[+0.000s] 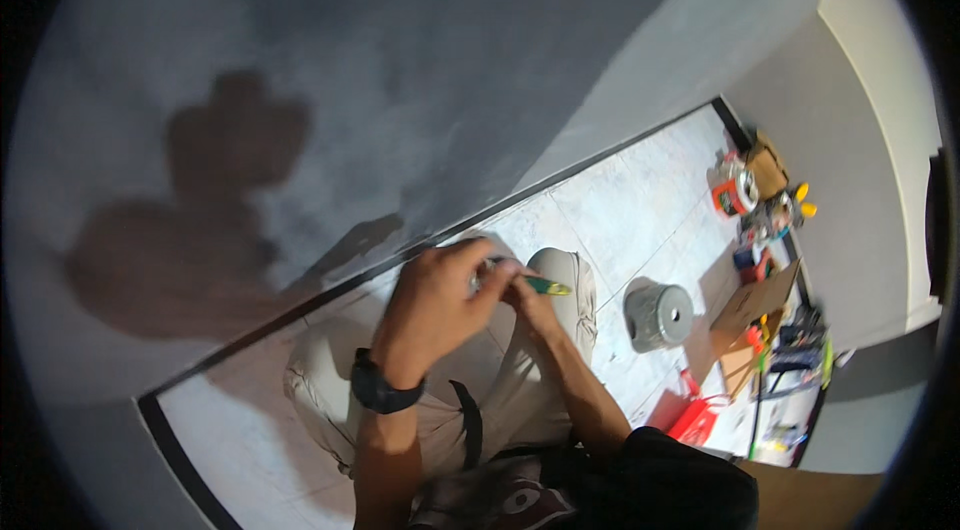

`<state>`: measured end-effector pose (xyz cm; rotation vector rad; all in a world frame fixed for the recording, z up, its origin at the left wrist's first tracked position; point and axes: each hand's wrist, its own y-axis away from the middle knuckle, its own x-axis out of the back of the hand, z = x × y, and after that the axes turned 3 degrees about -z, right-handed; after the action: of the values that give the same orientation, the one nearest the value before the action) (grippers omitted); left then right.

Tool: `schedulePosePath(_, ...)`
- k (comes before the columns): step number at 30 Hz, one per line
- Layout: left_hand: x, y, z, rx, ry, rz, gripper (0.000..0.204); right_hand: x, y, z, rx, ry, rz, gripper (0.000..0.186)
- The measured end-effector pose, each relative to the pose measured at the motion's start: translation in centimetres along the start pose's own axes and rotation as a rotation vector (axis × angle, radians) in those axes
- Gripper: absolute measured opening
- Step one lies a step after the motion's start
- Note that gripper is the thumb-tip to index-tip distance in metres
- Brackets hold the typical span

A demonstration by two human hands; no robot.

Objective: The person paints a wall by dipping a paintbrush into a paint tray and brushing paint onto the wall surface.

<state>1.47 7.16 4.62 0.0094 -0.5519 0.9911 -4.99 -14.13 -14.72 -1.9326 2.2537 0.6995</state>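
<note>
My left hand (440, 295), with a dark watch (380, 386) on its wrist, is closed in front of my lap. Its fingertips meet those of my right hand (535, 315). A slim tool with a green-and-yellow handle (548, 286) sticks out to the right from my right hand's closed fingers. Most of that tool is covered by the fingers, so its exact kind does not show. Something small and pale shows between the left fingers, too hidden to name. Both hands are above my bent legs in light trousers (335, 370).
A grey wall (400, 80) rises close in front. On the tiled floor (640, 180) to the right stands a grey metal cylinder (660, 317) with a hole in its top. Farther right are an open cardboard box (745, 305), a red bag (697, 420), an orange-labelled jar (735, 194) and several tools.
</note>
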Motion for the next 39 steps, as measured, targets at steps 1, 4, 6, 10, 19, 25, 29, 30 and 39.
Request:
schedulePosePath(1,0.3,-0.2,-0.3,0.040,-0.014,0.012,0.019,1.3,-0.1,-1.0,0.004,-0.003,0.060,0.044)
schedulePosePath(4,0.3,-1.1,-1.4,0.096,-0.064,0.099,0.019,3.6,0.0,-5.4,0.128,-0.141,0.160,0.044)
schedulePosePath(6,-0.4,-1.9,-1.7,0.167,-0.100,0.063,0.020,6.0,0.1,-8.4,0.294,-0.204,0.195,0.042)
schedulePosePath(10,-3.3,-4.2,-2.8,0.315,-0.113,-0.052,0.021,11.3,0.1,-13.2,0.461,-0.230,0.386,0.047)
schedulePosePath(19,-13.0,-11.1,6.7,0.088,-0.280,-0.514,0.015,15.9,-0.8,-15.0,0.436,-0.763,0.378,0.043)
schedulePosePath(25,-15.2,-12.0,6.6,-0.005,-0.201,-0.714,0.016,14.8,-2.5,-14.6,0.437,-0.971,0.306,0.037)
schedulePosePath(29,-16.5,-12.3,3.2,-0.093,-0.109,-0.700,0.016,13.7,-3.9,-14.7,0.434,-1.007,0.282,0.036)
schedulePosePath(30,-16.9,-12.5,2.9,-0.154,-0.118,-0.717,0.016,13.6,-4.1,-14.5,0.430,-1.015,0.299,0.036)
schedulePosePath(39,-20.3,-9.9,1.9,-0.298,0.016,-0.983,0.018,16.2,-9.2,-7.7,0.532,-0.530,0.684,0.046)
